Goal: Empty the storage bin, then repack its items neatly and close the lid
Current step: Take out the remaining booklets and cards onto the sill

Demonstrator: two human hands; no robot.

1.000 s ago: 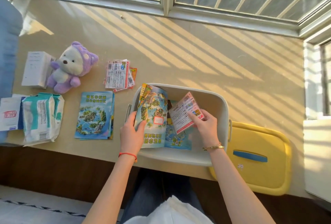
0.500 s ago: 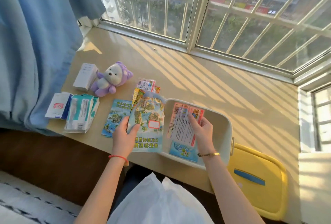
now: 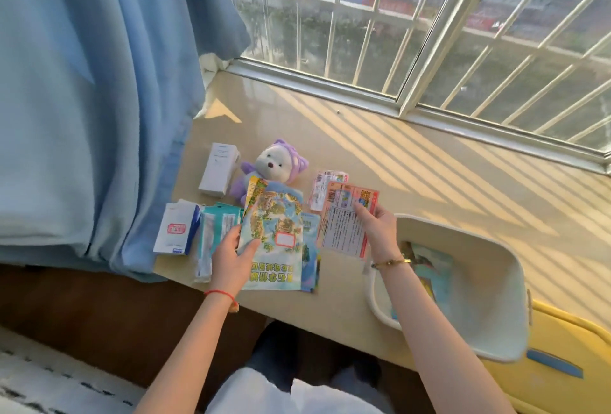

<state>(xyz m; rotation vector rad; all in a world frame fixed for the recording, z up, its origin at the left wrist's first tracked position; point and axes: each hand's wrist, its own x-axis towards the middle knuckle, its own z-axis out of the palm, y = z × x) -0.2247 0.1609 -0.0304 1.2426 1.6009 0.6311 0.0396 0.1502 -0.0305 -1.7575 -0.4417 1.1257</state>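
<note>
The left hand pinches the near-left edge of a glossy map-printed booklet, holding it over a stack of similar blue booklets on the beige tabletop. The right hand grips a pink printed card packet — just near of the small pile of like packets. Each item's long axis runs near to far, so both drops look short. The white plastic storage bin sits to the right, nearer the right hand, with colourful booklets left inside — emptying seems unfinished.

Beige sill: white box, plush, tissue packs, bin.
</note>
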